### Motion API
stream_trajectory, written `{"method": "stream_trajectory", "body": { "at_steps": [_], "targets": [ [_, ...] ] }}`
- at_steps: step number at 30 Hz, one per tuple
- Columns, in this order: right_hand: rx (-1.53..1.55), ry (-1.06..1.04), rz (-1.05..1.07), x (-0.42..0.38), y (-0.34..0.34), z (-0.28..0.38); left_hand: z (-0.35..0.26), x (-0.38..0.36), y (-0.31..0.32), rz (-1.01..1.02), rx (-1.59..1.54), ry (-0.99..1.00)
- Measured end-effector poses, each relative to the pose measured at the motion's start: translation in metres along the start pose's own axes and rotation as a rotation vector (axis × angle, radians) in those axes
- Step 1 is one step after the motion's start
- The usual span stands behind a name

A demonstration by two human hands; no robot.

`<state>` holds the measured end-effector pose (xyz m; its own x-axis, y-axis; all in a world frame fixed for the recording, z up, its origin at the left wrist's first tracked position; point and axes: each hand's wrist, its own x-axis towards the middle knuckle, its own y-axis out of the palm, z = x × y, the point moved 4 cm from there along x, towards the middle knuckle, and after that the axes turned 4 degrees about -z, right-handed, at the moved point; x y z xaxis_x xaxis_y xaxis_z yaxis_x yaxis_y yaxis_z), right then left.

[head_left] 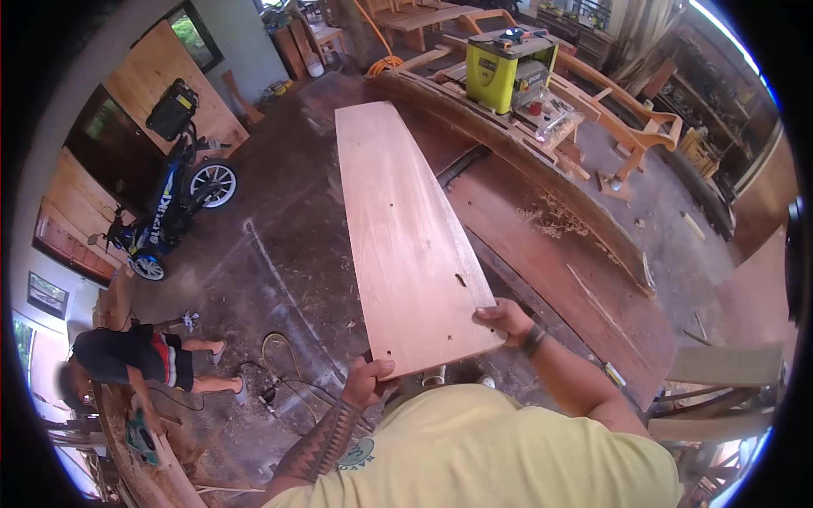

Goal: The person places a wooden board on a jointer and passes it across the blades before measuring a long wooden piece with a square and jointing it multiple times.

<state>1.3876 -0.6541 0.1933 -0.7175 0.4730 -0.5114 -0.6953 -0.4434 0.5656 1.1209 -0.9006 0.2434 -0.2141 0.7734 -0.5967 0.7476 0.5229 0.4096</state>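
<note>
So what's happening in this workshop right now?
A person holds a long reddish wooden board out in front, left hand and right hand gripping its near end. Ahead, a yellow-green planer sits on a wooden bench. Off to the left, a co-worker bends over another plank with a power tool, near a parked motorbike.

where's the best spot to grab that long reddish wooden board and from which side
Grip the long reddish wooden board at its near end, one hand on each corner, coming from beneath the near edge with thumbs on top. It is long, flat and thin, and extends away from the body, so a wide two-corner hold likely controls twist best. The left hand and right hand hold it this way.
</note>
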Motion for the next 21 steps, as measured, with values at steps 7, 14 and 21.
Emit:
{"method": "stream_trajectory", "body": {
  "at_steps": [7, 14, 21],
  "targets": [
    [-0.229, 0.149, -0.199, -0.024, -0.006, 0.054, 0.051, 0.029, 0.015, 0.127, -0.193, -0.159],
    [-0.653, 0.046, -0.250, -0.049, -0.021, 0.105, 0.072, 0.050, 0.053, 0.382, 0.127, -0.294],
    [-1.180, 0.008, -0.450, -0.135, 0.005, 0.154, 0.098, 0.147, 0.074, 0.348, -0.044, -0.570]
  ]
}}
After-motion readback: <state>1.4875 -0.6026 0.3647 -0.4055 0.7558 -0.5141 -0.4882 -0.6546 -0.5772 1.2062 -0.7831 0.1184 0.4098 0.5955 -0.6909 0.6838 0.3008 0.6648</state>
